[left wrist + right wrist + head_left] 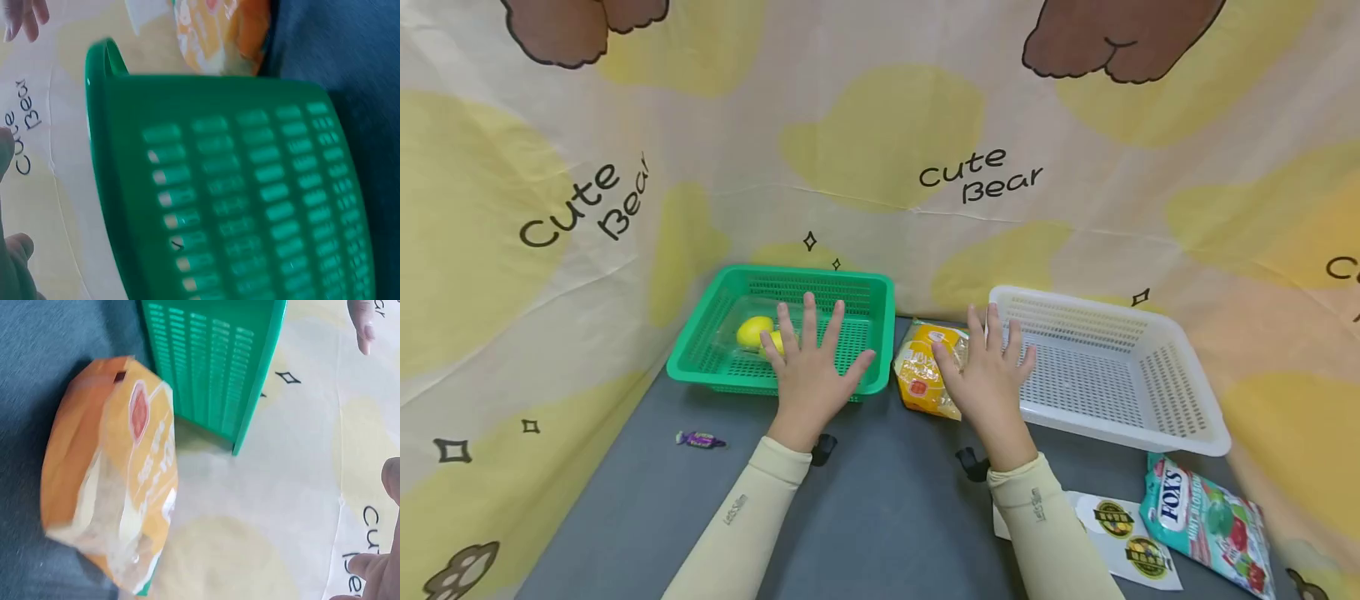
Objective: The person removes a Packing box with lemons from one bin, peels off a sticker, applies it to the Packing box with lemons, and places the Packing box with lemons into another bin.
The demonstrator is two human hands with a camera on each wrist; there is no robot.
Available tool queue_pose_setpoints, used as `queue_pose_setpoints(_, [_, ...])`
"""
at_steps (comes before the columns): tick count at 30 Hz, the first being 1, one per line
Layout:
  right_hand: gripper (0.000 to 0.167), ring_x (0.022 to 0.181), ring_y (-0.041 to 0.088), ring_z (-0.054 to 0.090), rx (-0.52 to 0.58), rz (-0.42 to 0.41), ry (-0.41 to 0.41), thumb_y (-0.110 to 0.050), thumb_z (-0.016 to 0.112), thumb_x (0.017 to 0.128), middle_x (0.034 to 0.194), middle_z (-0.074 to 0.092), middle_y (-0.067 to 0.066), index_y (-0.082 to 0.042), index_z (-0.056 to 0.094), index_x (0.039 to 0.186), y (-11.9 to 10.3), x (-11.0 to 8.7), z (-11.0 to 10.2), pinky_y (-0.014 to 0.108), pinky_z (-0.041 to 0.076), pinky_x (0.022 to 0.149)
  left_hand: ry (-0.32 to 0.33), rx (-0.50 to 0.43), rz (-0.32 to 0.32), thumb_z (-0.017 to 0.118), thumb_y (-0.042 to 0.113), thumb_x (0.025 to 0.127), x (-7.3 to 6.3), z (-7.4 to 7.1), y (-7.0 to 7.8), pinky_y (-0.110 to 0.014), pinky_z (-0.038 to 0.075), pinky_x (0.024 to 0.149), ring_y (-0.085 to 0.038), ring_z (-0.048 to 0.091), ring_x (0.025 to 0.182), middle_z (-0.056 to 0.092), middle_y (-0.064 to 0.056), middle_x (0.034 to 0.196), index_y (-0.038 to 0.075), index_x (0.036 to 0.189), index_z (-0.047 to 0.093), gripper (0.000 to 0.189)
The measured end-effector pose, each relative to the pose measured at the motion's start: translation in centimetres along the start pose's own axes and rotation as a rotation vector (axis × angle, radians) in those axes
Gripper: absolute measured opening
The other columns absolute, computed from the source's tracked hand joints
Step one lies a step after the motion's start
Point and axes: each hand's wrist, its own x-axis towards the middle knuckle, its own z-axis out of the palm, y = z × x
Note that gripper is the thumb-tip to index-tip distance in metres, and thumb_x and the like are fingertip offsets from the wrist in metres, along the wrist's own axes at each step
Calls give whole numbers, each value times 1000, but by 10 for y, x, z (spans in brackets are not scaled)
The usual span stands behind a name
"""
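Observation:
Both bare hands are raised with fingers spread and hold nothing. In the head view, the left hand (pixel 812 379) is in front of the green basket (pixel 700 372), hiding part of its inside. Two yellow round things (pixel 754 332) sit there in a clear plastic tray; the hand partly covers one. My right hand (pixel 988 383) hovers between an orange-yellow packaged bag (pixel 923 371) and the white basket (pixel 1120 437), overlapping the edges of both. The right wrist view shows the same bag (pixel 147 462) beside the green basket (pixel 219 375), with fingers (pixel 375 569) at the right edge.
A small purple wrapped candy (pixel 700 439) lies on the grey table (pixel 865 517) at left. At right are a teal FOX'S candy bag (pixel 1210 525) and a white sheet with round yellow-black labels (pixel 1123 533), partly under the right sleeve. A printed cloth (pixel 865 108) hangs behind the baskets.

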Motion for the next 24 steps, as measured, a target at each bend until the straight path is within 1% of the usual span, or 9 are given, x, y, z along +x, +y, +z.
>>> queue_pose_setpoints(3, [88,159,47,-5,21,-7,-10,-69,48,102,178,6,12,-22,21,171,-7,3,4,77,-8,116,-1,-4,-20,52,75,98,-4,-3,-10,-76,-10,116,-45,-18,158,-4,-10,178,31,172,20,92])
queue_pose_setpoints(10, [85,158,47,3,70,-30,2,-66,50,103,177,9,12,-21,24,171,-25,8,14,76,0,117,-4,17,-63,45,77,99,-10,-5,-39,-75,-14,116,-46,-18,158,-4,-11,178,31,172,20,90])
queue_pose_setpoints(15, [85,159,45,1,131,-29,-7,-64,52,103,177,8,10,-22,23,171,-37,9,20,72,-1,120,-24,35,-95,41,79,99,-12,-7,-61,-73,-18,115,-46,-21,157,-6,-10,178,30,172,19,90])
queue_pose_setpoints(18, [85,159,43,0,157,-36,-23,-63,52,103,178,5,9,-24,21,172,-46,9,23,69,-1,121,-26,39,-121,40,80,99,-15,-10,-78,-73,-19,114,-48,-20,157,-5,-11,178,29,172,20,90])
queue_pose_setpoints(21, [85,159,43,1,165,-49,-38,-64,51,103,178,5,8,-24,21,172,-55,11,28,69,1,122,-28,44,-146,39,79,100,-19,-14,-98,-75,-18,113,-50,-20,156,-4,-14,177,27,172,20,90])
queue_pose_setpoints(24, [85,159,42,1,186,-70,-58,-64,51,104,177,6,9,-22,22,171,-64,13,32,70,2,121,-45,45,-179,37,78,101,-20,-20,-121,-75,-21,112,-50,-25,154,-6,-17,177,26,172,15,90])
